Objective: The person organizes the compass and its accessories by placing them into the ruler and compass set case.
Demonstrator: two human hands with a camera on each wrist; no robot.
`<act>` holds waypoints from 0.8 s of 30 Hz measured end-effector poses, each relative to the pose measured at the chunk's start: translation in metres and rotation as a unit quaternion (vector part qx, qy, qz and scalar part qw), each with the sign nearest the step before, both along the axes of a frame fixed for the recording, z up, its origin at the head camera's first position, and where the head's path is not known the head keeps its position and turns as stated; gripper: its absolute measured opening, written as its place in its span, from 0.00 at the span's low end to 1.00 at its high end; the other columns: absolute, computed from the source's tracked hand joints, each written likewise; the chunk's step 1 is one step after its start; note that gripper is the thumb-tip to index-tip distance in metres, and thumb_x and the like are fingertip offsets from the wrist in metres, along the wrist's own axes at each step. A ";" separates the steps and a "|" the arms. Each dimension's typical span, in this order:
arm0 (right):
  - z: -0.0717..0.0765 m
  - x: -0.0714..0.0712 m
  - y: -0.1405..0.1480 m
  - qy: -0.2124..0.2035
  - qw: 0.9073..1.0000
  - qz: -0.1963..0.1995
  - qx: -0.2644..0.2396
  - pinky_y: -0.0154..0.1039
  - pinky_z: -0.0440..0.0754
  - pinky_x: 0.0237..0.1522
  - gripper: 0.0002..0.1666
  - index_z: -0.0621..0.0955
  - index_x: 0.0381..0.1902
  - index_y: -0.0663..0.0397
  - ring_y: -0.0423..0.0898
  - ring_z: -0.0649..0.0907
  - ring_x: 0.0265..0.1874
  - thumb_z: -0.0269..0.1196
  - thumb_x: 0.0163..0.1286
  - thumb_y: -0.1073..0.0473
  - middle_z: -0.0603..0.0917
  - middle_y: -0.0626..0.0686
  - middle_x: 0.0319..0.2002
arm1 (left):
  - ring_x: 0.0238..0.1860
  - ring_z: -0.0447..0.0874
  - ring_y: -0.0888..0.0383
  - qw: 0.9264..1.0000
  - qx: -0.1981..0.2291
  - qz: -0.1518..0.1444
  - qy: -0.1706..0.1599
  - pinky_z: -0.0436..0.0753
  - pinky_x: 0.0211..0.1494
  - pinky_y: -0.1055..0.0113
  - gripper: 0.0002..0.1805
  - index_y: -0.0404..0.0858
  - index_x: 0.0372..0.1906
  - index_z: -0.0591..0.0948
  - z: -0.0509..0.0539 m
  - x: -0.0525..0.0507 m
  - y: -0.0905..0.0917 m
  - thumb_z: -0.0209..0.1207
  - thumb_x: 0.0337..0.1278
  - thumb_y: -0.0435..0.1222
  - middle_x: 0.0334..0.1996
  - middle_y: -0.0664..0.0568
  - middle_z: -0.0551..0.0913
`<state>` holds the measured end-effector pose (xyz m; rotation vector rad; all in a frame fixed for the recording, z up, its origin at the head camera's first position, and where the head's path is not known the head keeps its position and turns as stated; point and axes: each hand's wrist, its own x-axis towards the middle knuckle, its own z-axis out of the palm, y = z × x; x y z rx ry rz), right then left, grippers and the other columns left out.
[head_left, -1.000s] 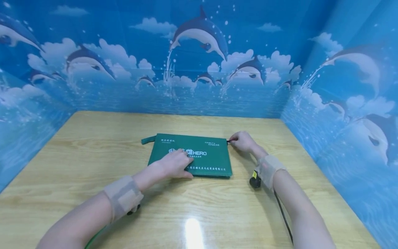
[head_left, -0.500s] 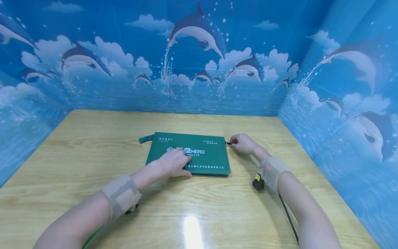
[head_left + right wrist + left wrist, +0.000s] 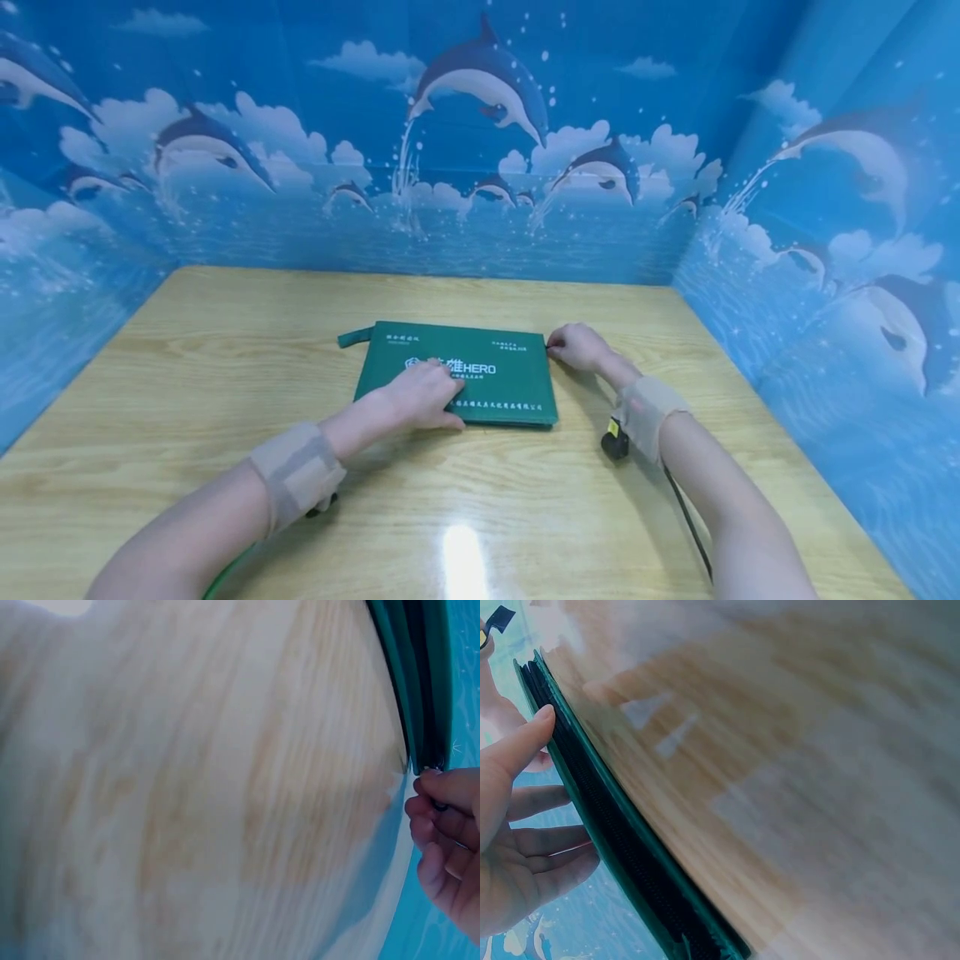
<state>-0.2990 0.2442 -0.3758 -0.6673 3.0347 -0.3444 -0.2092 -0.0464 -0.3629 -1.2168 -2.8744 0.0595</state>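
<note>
A green zip case (image 3: 517, 375) with white lettering and the word HERO lies flat on the table, its fabric loop (image 3: 356, 337) sticking out at the far left corner. My left hand (image 3: 423, 393) rests on the cover with fingers extended; the left wrist view shows the thumb (image 3: 536, 735) at the case's near edge, along the dark zipper (image 3: 615, 810). At the far right corner, my right hand (image 3: 581, 346) pinches the small dark zipper pull (image 3: 439, 805) between thumb and fingers. Most of the pull is hidden by the fingers.
The light wood table (image 3: 360, 533) surrounds the case. Blue dolphin-print sheets (image 3: 442, 225) stand along its back and sides. A small black camera (image 3: 615, 442) hangs at the right wrist, with a cable (image 3: 687, 521) along the forearm.
My right hand has come slightly closer to the case's right edge, so less of the zipper pull shows. The left hand stays on the cover, and the case looks unmoved.
</note>
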 end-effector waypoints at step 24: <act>0.006 0.017 0.001 -0.010 1.000 -0.006 0.017 0.47 0.77 0.46 0.10 0.86 0.38 0.58 0.52 0.83 0.41 0.61 0.63 0.61 0.86 0.54 0.38 | 0.50 0.77 0.46 1.000 0.020 -0.003 -0.017 0.74 0.55 0.55 0.36 0.32 0.54 0.78 0.000 0.000 -0.001 0.63 0.47 0.56 0.46 0.41 0.81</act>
